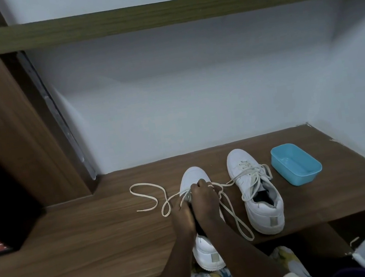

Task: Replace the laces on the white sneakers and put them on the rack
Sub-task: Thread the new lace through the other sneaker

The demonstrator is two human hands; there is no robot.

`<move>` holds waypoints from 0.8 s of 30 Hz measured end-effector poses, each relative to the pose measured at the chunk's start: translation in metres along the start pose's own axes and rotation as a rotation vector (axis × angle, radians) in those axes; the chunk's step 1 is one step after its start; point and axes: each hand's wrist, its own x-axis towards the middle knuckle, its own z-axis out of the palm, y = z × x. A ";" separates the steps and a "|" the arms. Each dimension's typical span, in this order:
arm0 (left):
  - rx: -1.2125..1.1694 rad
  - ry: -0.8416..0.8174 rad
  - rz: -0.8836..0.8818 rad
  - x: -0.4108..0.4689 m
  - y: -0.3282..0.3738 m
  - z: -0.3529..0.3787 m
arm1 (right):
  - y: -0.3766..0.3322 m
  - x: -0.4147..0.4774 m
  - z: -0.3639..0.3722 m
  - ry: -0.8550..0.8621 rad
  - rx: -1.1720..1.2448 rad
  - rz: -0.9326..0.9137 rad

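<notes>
While left hand (183,215), right hand (205,196) pinch lace (148,196) on held sneaker (192,176), left of laced sneaker (259,198): lace limp, light; best gripped near stiff tip.

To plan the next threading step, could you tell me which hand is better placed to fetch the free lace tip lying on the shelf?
Probably the left hand: the lace tip lies left of the sneaker; the right hand would have to cross over.

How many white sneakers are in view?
2. One sneaker is under the left hand and right hand; the other sneaker stands to its right, beside the blue tub.
</notes>
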 end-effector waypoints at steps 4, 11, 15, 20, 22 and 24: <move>-0.037 -0.073 -0.055 0.003 -0.003 -0.001 | 0.006 -0.002 0.000 -0.011 -0.040 -0.008; -0.002 -0.045 -0.025 0.030 -0.007 -0.007 | 0.014 0.003 0.004 -0.055 0.136 0.057; 0.186 -0.021 -0.002 0.040 -0.005 -0.002 | 0.018 0.004 0.002 -0.131 0.119 0.108; 0.398 0.085 0.068 0.039 0.001 0.003 | 0.014 -0.002 -0.008 -0.134 -0.041 0.087; 0.254 0.175 -0.026 0.037 0.002 0.007 | 0.014 -0.008 -0.014 -0.103 -0.148 0.090; -0.101 0.222 -0.176 0.036 0.000 0.010 | 0.017 -0.010 -0.013 -0.067 -0.208 0.093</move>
